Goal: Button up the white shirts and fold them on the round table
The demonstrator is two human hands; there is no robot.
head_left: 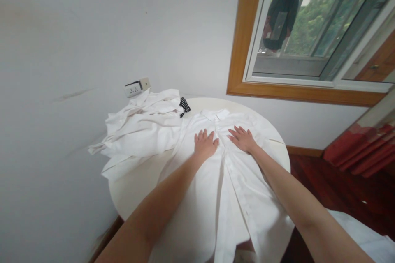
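Note:
A white collared shirt (197, 197) lies spread over a round white table (132, 191), its collar toward the wall. The front is parted below the chest, and the lower hem hangs over the near edge. My left hand (205, 144) rests flat on the shirt's left front, fingers spread, just beside the button line. Across the opening, my right hand (242, 138) lies palm down on the other front panel, its fingers also apart. Neither hand grips the cloth.
A heap of white garments (142, 131) covers the table's left side, with a black striped cloth (184, 107) at its edge. Behind it is a wall socket (133, 89). A wood-framed window (237, 49) and a red curtain (358, 152) stand to the right.

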